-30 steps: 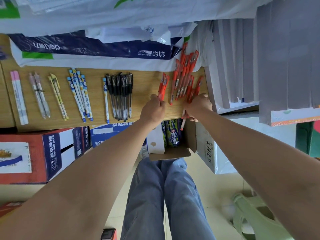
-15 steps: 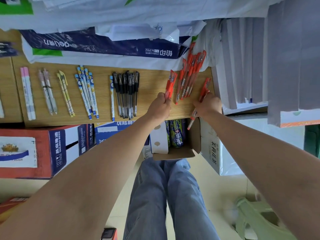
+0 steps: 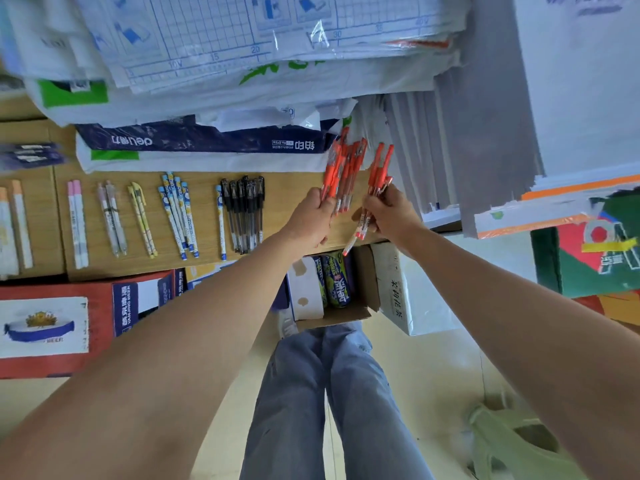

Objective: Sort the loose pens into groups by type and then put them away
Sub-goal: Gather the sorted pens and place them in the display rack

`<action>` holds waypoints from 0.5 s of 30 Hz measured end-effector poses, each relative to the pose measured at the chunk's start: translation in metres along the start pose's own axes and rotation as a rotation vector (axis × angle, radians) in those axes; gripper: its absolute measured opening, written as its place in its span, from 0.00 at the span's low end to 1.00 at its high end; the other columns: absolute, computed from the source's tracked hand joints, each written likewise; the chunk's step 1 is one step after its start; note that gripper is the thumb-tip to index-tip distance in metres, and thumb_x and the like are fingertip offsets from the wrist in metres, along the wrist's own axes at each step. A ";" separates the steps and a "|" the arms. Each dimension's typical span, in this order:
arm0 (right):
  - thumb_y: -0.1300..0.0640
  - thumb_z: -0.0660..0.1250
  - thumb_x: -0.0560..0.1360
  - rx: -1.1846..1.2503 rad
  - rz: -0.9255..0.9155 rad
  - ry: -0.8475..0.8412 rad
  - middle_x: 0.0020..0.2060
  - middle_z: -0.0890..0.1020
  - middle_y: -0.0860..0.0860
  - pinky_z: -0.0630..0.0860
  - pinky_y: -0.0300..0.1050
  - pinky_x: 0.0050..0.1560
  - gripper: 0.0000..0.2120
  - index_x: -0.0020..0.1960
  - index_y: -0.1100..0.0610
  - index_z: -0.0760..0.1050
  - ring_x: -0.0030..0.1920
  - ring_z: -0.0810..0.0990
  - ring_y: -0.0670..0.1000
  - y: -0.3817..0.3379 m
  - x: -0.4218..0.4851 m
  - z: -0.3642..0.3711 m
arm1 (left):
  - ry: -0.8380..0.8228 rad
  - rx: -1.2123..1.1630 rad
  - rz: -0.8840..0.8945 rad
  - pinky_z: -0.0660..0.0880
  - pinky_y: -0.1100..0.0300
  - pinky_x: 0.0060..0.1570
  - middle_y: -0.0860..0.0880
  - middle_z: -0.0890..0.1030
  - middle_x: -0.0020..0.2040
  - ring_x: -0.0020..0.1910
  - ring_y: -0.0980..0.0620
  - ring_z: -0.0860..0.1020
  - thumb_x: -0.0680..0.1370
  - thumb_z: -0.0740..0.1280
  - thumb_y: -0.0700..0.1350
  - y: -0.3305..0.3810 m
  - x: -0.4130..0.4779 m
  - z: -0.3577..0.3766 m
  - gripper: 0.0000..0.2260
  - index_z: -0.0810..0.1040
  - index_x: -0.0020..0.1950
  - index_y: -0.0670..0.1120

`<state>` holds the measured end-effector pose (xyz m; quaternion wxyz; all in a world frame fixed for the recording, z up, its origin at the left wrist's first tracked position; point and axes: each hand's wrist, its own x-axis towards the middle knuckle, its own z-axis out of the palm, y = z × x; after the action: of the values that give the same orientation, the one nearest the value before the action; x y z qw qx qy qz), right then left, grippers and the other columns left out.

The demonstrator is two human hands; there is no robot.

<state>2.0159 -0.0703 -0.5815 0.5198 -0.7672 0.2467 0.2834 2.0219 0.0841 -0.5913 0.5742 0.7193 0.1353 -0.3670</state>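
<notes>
Worktop (image 3: 291, 185): wooden, sorted pens lying in rows | Arms: both stretched forward, side by side | Left grip (image 3: 310, 220): fingers curled round red pens (image 3: 337, 171), caps pointing away, over the worktop's right end | Right grip (image 3: 393, 216): clenched on second red bunch (image 3: 377, 168), just beside | Black pens (image 3: 244, 213): lying left of both grips

Both arms outstretched, left hand (image 3: 311, 218) fingers curled, right hand (image 3: 391, 213) fingers curled, hands close together
</notes>
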 end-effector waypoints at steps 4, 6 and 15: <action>0.61 0.62 0.79 0.122 -0.099 0.006 0.43 0.82 0.59 0.66 0.31 0.26 0.05 0.47 0.52 0.73 0.27 0.73 0.40 -0.041 -0.045 -0.023 | -0.006 0.063 0.117 0.66 0.61 0.27 0.51 0.69 0.35 0.28 0.55 0.66 0.84 0.53 0.49 0.055 -0.040 -0.003 0.08 0.66 0.52 0.46; 0.60 0.64 0.79 0.154 -0.150 0.008 0.43 0.82 0.57 0.66 0.30 0.26 0.03 0.50 0.57 0.76 0.25 0.73 0.37 -0.066 -0.070 -0.037 | -0.009 0.052 0.165 0.66 0.67 0.25 0.52 0.68 0.34 0.27 0.57 0.67 0.84 0.53 0.48 0.090 -0.063 -0.003 0.07 0.66 0.51 0.46; 0.58 0.64 0.79 0.315 -0.359 0.163 0.29 0.79 0.54 0.61 0.34 0.22 0.10 0.45 0.66 0.74 0.21 0.63 0.43 -0.150 -0.160 -0.150 | 0.008 0.171 0.374 0.67 0.62 0.25 0.48 0.70 0.31 0.26 0.50 0.68 0.84 0.54 0.48 0.232 -0.128 0.022 0.12 0.65 0.42 0.47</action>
<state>2.0287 -0.1465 -0.3273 0.6534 -0.7286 0.1884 0.0818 2.0676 0.0218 -0.3370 0.5687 0.7795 -0.0298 -0.2611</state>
